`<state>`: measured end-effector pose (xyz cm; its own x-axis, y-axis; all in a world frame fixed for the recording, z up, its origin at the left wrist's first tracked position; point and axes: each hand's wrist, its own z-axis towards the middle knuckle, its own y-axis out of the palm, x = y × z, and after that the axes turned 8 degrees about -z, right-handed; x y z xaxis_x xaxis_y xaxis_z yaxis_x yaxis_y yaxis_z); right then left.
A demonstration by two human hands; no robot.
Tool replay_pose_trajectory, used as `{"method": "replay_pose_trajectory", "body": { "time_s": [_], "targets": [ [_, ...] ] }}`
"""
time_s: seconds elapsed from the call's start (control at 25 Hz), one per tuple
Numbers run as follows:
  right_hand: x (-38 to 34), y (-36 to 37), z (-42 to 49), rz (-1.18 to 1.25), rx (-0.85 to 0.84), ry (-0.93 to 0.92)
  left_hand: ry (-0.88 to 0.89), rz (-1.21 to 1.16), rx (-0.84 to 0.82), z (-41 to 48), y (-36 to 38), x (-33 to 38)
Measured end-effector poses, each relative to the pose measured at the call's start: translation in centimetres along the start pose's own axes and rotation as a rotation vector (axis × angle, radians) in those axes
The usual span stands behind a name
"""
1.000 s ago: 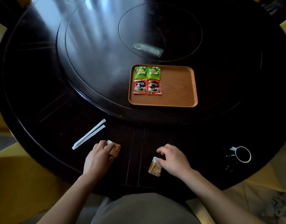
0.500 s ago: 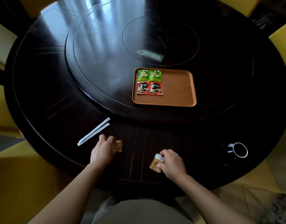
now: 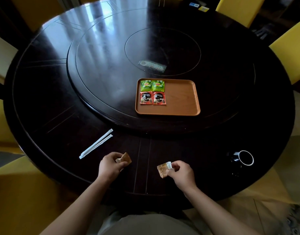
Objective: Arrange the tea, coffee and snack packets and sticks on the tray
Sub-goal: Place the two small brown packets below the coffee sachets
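A wooden tray (image 3: 181,97) lies on the raised turntable of the dark round table. In its left part sit two green tea packets (image 3: 152,85) above two red coffee packets (image 3: 152,98), in a neat square. My left hand (image 3: 110,165) is shut on a brown snack packet (image 3: 125,158), lifted just above the table's near edge. My right hand (image 3: 181,173) grips a second brown snack packet (image 3: 163,169) by its white end. Two white paper-wrapped sticks (image 3: 96,143) lie side by side on the table, left of my left hand.
A black cup with a white rim (image 3: 242,158) stands at the near right of the table. A clear wrapped item (image 3: 152,65) lies on the turntable behind the tray. Yellow chairs (image 3: 292,48) ring the table.
Both hands have closed on the snack packets and lifted them off the table. The camera view has tilted up, showing more of the far side.
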<state>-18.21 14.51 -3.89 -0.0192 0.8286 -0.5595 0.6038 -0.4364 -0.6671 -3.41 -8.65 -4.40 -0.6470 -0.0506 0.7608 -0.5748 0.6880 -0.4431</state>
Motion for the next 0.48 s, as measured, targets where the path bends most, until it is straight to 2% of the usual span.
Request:
{"method": "replay_pose_trajectory", "body": {
  "time_s": [0.2, 0.32, 0.48],
  "targets": [
    [-1.4, -2.3, 0.9, 0.357, 0.005, 0.068, -0.079, -0.334, -0.067, -1.0, 2.4, 2.4],
    [-2.3, -3.8, 2.1, 0.416, -0.002, 0.024, -0.093, -0.424, -0.043, -1.1, 3.3, 4.6],
    [-4.0, -6.0, 5.0, 0.458, -0.058, -0.051, -0.09, -0.489, 0.08, -0.6, 3.8, 6.7]
  ]
}}
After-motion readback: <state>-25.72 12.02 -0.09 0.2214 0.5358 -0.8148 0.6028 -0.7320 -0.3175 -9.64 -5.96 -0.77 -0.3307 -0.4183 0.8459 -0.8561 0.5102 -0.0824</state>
